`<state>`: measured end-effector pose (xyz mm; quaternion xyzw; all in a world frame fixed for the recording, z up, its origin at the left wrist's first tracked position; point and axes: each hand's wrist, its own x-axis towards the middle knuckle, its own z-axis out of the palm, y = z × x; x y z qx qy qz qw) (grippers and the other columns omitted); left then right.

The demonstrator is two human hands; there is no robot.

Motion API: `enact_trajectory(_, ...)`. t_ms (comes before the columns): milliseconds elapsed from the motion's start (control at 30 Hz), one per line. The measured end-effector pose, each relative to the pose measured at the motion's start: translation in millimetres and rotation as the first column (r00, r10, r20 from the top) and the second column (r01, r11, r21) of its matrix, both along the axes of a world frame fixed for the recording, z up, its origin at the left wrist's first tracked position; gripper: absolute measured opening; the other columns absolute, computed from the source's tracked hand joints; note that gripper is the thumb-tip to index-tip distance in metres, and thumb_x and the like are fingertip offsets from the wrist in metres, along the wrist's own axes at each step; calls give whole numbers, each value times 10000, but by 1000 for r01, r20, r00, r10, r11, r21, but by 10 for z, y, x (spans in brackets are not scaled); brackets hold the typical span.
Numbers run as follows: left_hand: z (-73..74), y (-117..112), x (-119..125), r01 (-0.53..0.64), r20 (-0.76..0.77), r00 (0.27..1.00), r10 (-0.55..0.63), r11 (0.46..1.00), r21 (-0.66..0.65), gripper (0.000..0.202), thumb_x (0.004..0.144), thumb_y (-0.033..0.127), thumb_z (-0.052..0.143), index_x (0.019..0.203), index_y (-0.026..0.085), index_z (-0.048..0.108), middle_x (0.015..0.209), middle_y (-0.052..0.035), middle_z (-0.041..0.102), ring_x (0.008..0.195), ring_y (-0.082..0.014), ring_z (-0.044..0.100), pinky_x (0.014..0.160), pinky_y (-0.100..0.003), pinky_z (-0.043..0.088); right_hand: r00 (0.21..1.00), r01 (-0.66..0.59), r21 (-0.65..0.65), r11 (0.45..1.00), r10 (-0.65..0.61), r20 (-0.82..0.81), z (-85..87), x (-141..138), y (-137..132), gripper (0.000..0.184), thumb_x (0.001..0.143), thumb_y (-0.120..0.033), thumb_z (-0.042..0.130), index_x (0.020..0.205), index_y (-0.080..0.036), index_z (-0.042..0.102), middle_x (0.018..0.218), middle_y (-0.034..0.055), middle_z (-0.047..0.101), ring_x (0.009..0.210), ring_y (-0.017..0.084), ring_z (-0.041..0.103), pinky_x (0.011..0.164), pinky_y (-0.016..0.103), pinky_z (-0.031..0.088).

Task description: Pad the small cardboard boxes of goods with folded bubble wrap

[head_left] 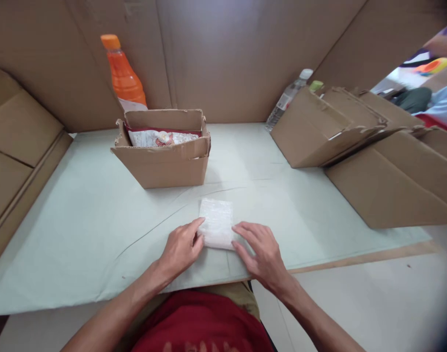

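1 cardboard wall (216,58) across the back, creased. In front of it, 1 table (62,234) w/ pale green cloth; front edge runs just below the hands & slants up toward R, brown board showing under the cloth there. L side: 1 folded cardboard panel (18,127).

Boxes: 1 mid box (168,166), upright, top open. R side has at least 2: 1 near box (395,181) by the table's R edge, 1 or more behind, e.g. rear box (304,129); they overlap, so exact no. unclear.

Bottles: 2. 1 orange bottle (126,78) behind mid box, 1 clear bottle (285,105) tilted btwn wall & rear box. Printed bag (164,138), 1 at least, stands inside mid box.

Hands: 2. L hand (182,244) & R hand (260,249) both loosely spread, thumbs apart from fingers, fingertips at the packet's L & R edges resp.; neither clenched.

White packet (218,222), 1, flat on cloth btwn the hands, near front edge. Short gap from it to mid box; wide stretches of cloth to L & R.

1 green cap (316,85) shows above rear box rim.
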<state>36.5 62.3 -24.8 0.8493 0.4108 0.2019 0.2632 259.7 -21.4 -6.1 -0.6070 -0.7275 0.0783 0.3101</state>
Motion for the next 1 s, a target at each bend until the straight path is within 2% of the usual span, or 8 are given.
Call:
enact_trajectory(133,18,73,71,-39,-55,997,48,987,155,345,897,193,539,1234,200,616,886,-56,699,829,-222,654,777,-345,524,961,-181,-9,983,179,209,-82,-50,25,267,929,-204,583,1185,-222,657,1165,116,708,1032,290,634,863,457,467)
enact_trajectory(267,88,-63,-28,113,68,989,-132,964,241,377,921,203,537,1295,163,570,1179,-137,674,1090,-281,605,927,-432,495,974,-186,-71,980,193,116,-127,-54,81,254,972,-166,500,1162,-208,663,1057,93,748,930,252,662,820,423,482)
enact_trajectory(367,110,-191,-127,201,107,971,-214,972,121,424,918,151,508,1340,183,535,1065,-98,713,963,-241,638,859,-403,504,976,-217,-211,953,204,-79,-91,-38,22,266,987,-237,523,1217,-234,656,1073,59,762,929,221,692,825,378,522)
enact_trajectory(500,74,-170,-121,103,66,993,-101,994,-29,450,899,184,535,1349,161,538,961,-82,725,823,-224,650,806,-393,520,987,-154,-274,949,138,-79,-55,-26,37,255,979,-300,540,1174,-240,694,1088,69,757,972,247,693,870,410,532)
enact_trajectory(600,42,-67,-39,-11,-32,999,12,1000,22,428,891,198,530,1311,130,571,969,-112,704,893,-271,647,835,-440,522,994,-58,-215,975,77,80,-54,-30,191,301,949,-318,576,1204,-197,679,1203,142,703,1099,314,639,915,489,504)
enact_trajectory(700,34,-11,-1,-52,-66,996,55,997,52,409,888,201,523,1290,147,581,1066,-129,673,989,-293,625,885,-470,516,980,-75,-248,966,118,163,-60,-41,321,365,902,-343,641,1221,-167,655,1370,185,601,1245,354,554,977,530,472)
enact_trajectory(867,21,-43,-91,-14,158,987,31,994,-105,610,828,196,577,1424,173,448,1321,-141,604,1206,-285,562,1038,-466,459,974,-220,-233,947,228,10,-107,-53,249,108,892,-260,603,976,-202,637,1370,146,599,1293,296,530,1038,501,443)
enact_trajectory(1000,20,-131,-117,103,217,976,-18,916,-388,718,828,172,549,1515,185,339,1114,-66,679,851,-172,647,815,-326,539,969,-243,-254,936,223,-104,-74,-38,103,254,879,-230,604,1133,-214,597,1193,112,681,1082,239,642,940,418,510)
